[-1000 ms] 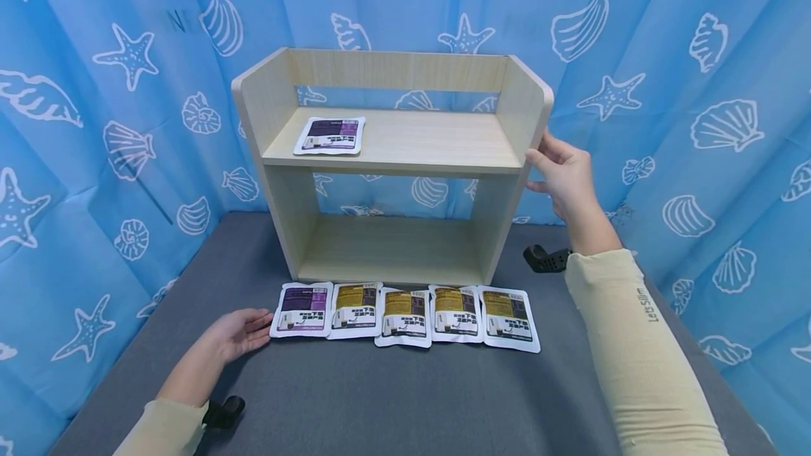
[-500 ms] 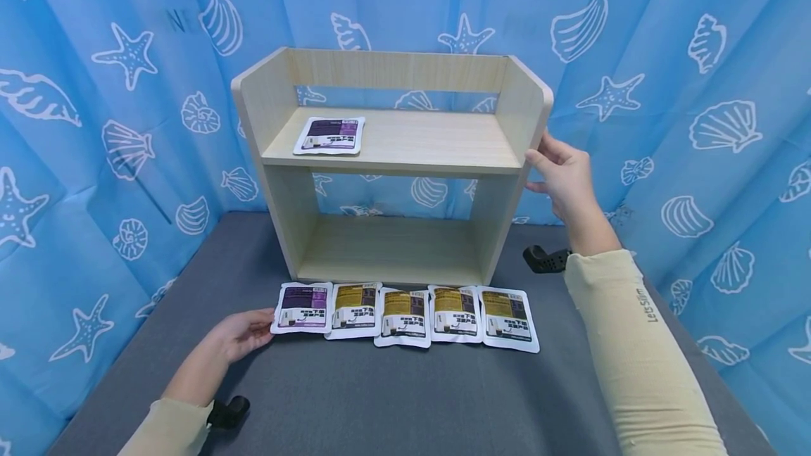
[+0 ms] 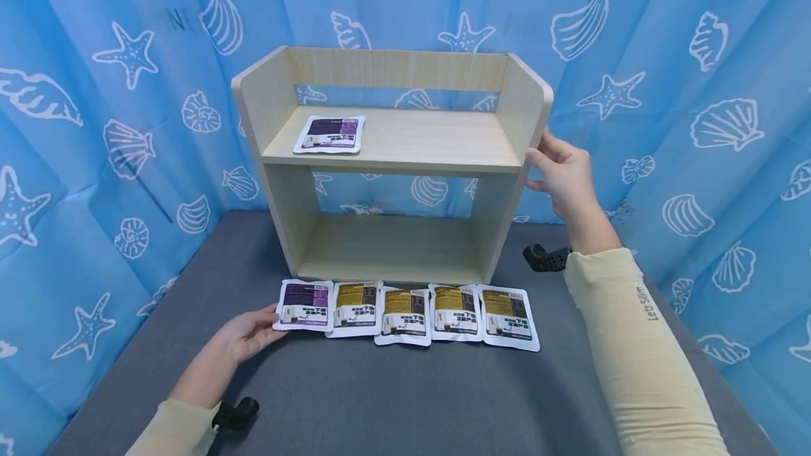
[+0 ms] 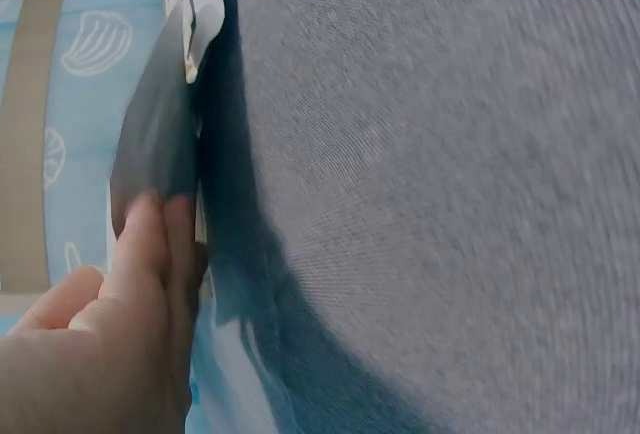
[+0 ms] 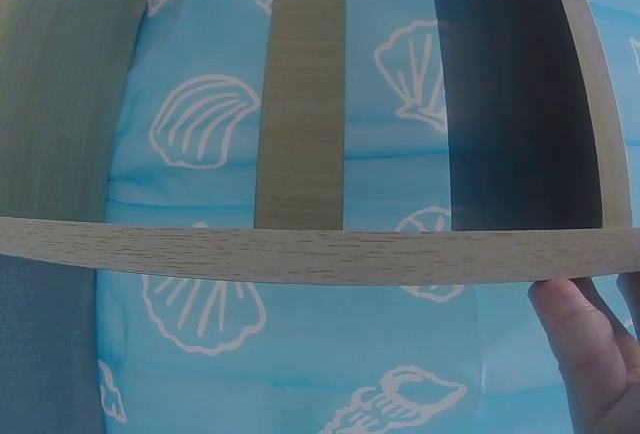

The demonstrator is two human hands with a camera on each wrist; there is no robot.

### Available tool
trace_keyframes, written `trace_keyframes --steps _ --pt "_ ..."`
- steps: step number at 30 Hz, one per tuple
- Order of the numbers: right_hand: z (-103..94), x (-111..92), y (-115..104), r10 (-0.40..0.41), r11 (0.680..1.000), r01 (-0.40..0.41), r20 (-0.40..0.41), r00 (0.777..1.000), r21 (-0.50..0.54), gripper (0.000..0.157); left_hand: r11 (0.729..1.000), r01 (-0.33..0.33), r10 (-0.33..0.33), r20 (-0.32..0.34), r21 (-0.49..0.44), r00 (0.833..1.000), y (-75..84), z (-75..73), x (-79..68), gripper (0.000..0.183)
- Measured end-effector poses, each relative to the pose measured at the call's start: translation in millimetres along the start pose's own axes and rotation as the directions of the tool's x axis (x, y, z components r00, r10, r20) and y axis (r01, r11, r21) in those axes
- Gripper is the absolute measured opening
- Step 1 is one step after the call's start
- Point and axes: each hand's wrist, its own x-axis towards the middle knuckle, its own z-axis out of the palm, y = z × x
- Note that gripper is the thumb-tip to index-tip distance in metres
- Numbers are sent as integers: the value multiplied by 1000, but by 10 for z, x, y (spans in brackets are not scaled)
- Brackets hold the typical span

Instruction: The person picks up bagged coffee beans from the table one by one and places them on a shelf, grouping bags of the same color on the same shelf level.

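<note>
In the head view my left hand (image 3: 250, 334) is at the left edge of a white pouch with a purple label (image 3: 305, 305), pinching it. Its fingers lie against the silver underside (image 4: 160, 144) in the left wrist view, with the thumb on the other side. This pouch is tilted, its near left part raised off the table. My right hand (image 3: 566, 178) touches the outer right side of a pale wooden two-tier shelf (image 3: 393, 166). The thumb (image 5: 580, 329) meets the side panel's edge in the right wrist view; the other fingers are mostly hidden.
Several white pouches with gold labels (image 3: 403, 315) lie in a row along the shelf's front. Another purple-labelled pouch (image 3: 329, 134) lies on the upper tier, at left. A blue seashell curtain (image 3: 405, 13) hangs behind the grey table (image 3: 380, 400).
My left hand has moved right and slightly away from me, its fingers going under the purple-labelled pouch. That pouch has shifted a little right and risen at its near edge. My right hand stays put.
</note>
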Motion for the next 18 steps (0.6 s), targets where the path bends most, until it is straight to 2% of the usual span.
trace_keyframes --steps 9,18 --pt "7 1 6 -4 1000 4 -5 1000 2 53 999 -48 50 -63 23 997 -4 63 -27 63" --pt "3 3 -8 12 1000 -12 -2 1000 12 52 996 -84 86 -45 43 995 5 83 -75 61"
